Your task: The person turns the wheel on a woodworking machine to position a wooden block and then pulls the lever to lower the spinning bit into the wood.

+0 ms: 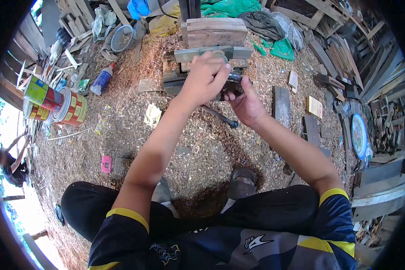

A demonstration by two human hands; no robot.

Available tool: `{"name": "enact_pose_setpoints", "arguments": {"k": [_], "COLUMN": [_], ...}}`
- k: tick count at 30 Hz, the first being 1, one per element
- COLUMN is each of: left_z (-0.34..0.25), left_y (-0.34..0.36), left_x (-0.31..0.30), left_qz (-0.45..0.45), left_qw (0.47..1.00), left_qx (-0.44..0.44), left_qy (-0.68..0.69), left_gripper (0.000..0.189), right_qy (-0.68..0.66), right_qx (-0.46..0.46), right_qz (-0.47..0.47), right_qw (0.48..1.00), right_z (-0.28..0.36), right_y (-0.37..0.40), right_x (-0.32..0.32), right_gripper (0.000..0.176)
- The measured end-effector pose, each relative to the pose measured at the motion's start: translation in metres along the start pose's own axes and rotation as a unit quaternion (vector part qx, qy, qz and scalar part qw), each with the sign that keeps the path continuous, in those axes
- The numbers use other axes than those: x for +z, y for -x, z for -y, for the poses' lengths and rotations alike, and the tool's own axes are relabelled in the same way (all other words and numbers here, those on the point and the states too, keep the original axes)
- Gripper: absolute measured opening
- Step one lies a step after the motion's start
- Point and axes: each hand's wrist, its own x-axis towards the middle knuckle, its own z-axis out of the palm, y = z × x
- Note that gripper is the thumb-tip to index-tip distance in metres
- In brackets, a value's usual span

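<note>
A bench vise [171, 85] stands low in front of me, with its bar handle [220, 117] slanting toward me. A long flat greyish piece [240, 53] lies across its jaws. Over that piece my left hand [206, 77] is closed, knuckles up, on the far side of a dark rounded tool [233, 77]. From the right my right hand [248, 104] wraps the same tool, thumb upward and fingers curled beneath. Much of the tool is hidden by my hands, so its kind cannot be made out.
A wooden block [216, 32] stands behind the vise. Wood shavings cover the ground. Paint cans [72, 108] and a blue bottle [102, 80] are at left, boards [281, 105] at right. A pink object [106, 164] lies near my knee. Another person [14, 164] is far left.
</note>
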Motion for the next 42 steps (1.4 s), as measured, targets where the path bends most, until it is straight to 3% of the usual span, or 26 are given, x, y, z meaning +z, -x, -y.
{"name": "enact_pose_setpoints", "arguments": {"k": [4, 7, 12, 14, 16, 20, 22, 23, 28, 30, 32, 35, 37, 38, 40, 42], "left_z": [0.000, 0.002, 0.008, 0.010, 0.010, 0.014, 0.017, 0.017, 0.011, 0.009, 0.003, -0.009, -0.010, -0.008, -0.007, -0.013], "left_y": [0.003, 0.005, 0.007, 0.010, 0.011, 0.020, 0.024, 0.027, 0.027, 0.026, 0.022, 0.009, 0.005, 0.005, 0.001, 0.001], "left_x": [0.007, 0.008, 0.009, 0.012, 0.013, 0.021, 0.031, 0.035, 0.031, 0.026, 0.018, -0.006, -0.008, -0.005, -0.003, -0.003], "left_qz": [-0.043, -0.065, -0.076, -0.094, -0.118, -0.180, -0.224, -0.263, -0.239, -0.213, -0.207, -0.176, -0.149, -0.135, -0.121, -0.118], "left_qw": [0.998, 0.997, 0.994, 0.992, 0.989, 0.977, 0.967, 0.955, 0.959, 0.958, 0.965, 0.981, 0.988, 0.990, 0.991, 0.985], "left_qx": [0.013, 0.024, 0.031, 0.034, 0.030, 0.030, 0.027, 0.025, -0.009, -0.004, -0.013, -0.019, -0.015, -0.028, -0.033, -0.075], "left_qy": [0.047, 0.028, 0.073, 0.074, 0.086, 0.111, 0.121, 0.135, 0.155, 0.190, 0.158, 0.082, 0.043, 0.043, 0.041, 0.100], "left_gripper": [0.028, 0.029, 0.029, 0.030, 0.030, 0.028, 0.028, 0.028, 0.025, 0.023, 0.021, 0.019, 0.019, 0.020, 0.021, 0.023], "right_qy": [0.042, 0.023, 0.027, 0.034, 0.029, 0.073, 0.223, 0.226, 0.159, 0.057, 0.015, 0.004, -0.025, -0.026, 0.115, 0.192], "right_qx": [-0.020, -0.065, -0.049, -0.022, -0.016, -0.010, -0.004, -0.012, -0.025, -0.037, -0.003, 0.004, -0.021, -0.024, -0.037, -0.100], "right_qz": [-0.040, -0.021, -0.023, -0.097, -0.098, -0.083, -0.103, -0.118, -0.092, -0.121, -0.091, -0.120, -0.200, -0.199, -0.107, -0.154], "right_qw": [0.998, 0.997, 0.998, 0.994, 0.995, 0.994, 0.969, 0.967, 0.983, 0.990, 0.996, 0.993, 0.979, 0.979, 0.987, 0.964], "right_z": [0.010, 0.000, 0.007, 0.019, 0.021, 0.031, 0.039, 0.037, 0.032, 0.024, 0.015, 0.010, 0.004, 0.001, 0.002, 0.018], "right_y": [0.008, 0.005, 0.009, 0.013, 0.012, 0.012, 0.011, 0.010, 0.009, 0.010, 0.010, 0.010, 0.003, 0.000, -0.009, -0.023], "right_x": [0.025, 0.018, 0.022, 0.044, 0.043, 0.039, 0.044, 0.045, 0.041, 0.046, 0.034, 0.046, 0.034, 0.019, -0.009, -0.004], "right_gripper": [0.045, 0.032, 0.030, 0.028, 0.029, 0.032, 0.030, 0.030, 0.028, 0.027, 0.035, 0.044, 0.049, 0.049, 0.051, 0.051]}}
